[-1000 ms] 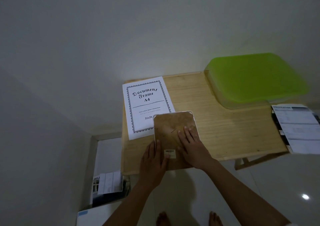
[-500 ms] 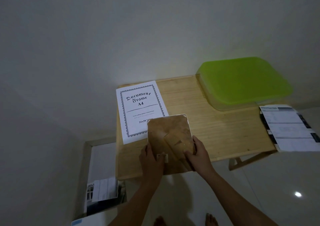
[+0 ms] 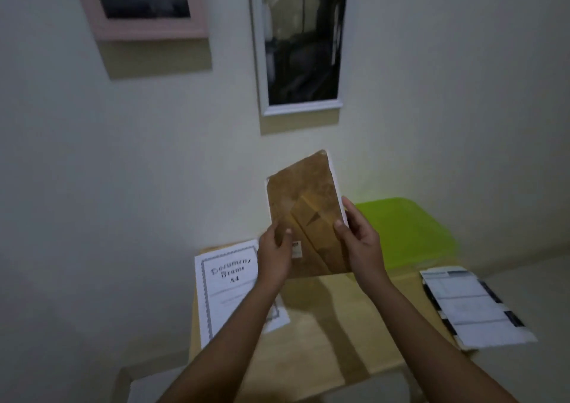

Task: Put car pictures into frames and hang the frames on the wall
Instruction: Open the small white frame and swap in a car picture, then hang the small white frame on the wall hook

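I hold a small white picture frame (image 3: 303,199) in the air above the wooden table (image 3: 311,334), its brown cardboard back with a fold-out stand facing me. My left hand (image 3: 274,256) grips its lower left edge and my right hand (image 3: 359,242) grips its right edge. The frame's front is hidden. On the wall above hang a pink frame (image 3: 145,4) at the upper left and a tall white frame (image 3: 297,41) beside it, both with dark pictures.
A white "Document Frame A4" sheet (image 3: 225,285) lies on the table's left part. A green plastic lid or tray (image 3: 404,230) sits at the back right. A printed leaflet (image 3: 475,307) overhangs the right edge. Pale floor lies below.
Both hands lifted the frame off the table and raised it toward the wall. My view tilted up, bringing the two hung frames into sight.
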Available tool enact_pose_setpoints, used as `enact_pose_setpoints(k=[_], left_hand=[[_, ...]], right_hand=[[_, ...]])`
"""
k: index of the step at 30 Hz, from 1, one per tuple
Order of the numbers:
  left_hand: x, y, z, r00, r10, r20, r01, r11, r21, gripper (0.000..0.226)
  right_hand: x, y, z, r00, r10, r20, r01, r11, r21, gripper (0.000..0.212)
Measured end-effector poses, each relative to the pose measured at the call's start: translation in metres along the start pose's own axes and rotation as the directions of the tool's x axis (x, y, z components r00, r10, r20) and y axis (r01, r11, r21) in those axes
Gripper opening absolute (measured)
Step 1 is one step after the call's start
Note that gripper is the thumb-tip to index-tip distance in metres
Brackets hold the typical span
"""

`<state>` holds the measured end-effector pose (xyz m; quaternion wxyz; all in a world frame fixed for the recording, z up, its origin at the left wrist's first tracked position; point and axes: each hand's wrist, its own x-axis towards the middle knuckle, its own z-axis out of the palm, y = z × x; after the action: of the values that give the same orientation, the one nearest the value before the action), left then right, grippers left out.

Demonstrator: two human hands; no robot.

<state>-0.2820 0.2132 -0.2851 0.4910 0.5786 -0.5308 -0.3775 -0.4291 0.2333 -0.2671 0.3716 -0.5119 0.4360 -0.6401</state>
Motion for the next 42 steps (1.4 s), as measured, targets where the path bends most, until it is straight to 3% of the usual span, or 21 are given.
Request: enact_pose_setpoints(k=[7,12,17,22,28,30,33,38,42], left_hand=[[0.028,0.14,0.006,0.956,0.292,0.033,-0.277,0.932,-0.232,0.058],[0.029,0.188,0.002,0.941,0.335,0.052,-0.31,0.914,-0.262,0.079],[0.024,0.177,0.0,0.943,0.322,-0.08,-0.332,0.92,-0.207,0.075],[0.025,0.159,-0.01,0.965,0.202,-0.167,-0.234,0.949,-0.209,0.067],[0.033,0.141,-0.03,0.969,0.109,-0.223,-0.169,0.947,-0.273,0.061],[0.039,0.135,-0.038,0.967,0.1,-0.235,-0.16,0.954,-0.252,0.058],[0.05,0.133,-0.046,0.97,0.102,-0.223,-0.154,0.961,-0.231,0.056],[0.07,0.141,-0.034,0.978,0.199,-0.068,-0.209,0.955,-0.21,0.051],[0.079,0.157,0.0,0.96,0.275,0.041,-0.254,0.927,-0.276,0.053]], right_hand=[[0.035,-0.075,-0.013,0.926,-0.372,0.065,0.377,0.895,-0.238,0.045],[0.04,-0.094,-0.011,0.769,-0.582,0.264,0.627,0.609,-0.486,0.047],[0.033,-0.085,-0.001,0.748,-0.551,0.369,0.661,0.573,-0.485,0.05],[0.02,-0.069,0.015,0.798,-0.449,0.401,0.601,0.636,-0.484,0.047],[0.009,-0.053,0.025,0.755,-0.37,0.541,0.636,0.614,-0.468,0.047],[0.006,-0.048,0.018,0.768,-0.307,0.561,0.593,0.671,-0.445,0.044],[0.015,-0.046,-0.002,0.816,-0.292,0.499,0.534,0.713,-0.455,0.043],[0.057,-0.054,-0.042,0.877,-0.442,0.19,0.468,0.694,-0.546,0.036],[0.091,-0.057,-0.071,0.946,-0.322,-0.028,0.277,0.852,-0.444,0.039]])
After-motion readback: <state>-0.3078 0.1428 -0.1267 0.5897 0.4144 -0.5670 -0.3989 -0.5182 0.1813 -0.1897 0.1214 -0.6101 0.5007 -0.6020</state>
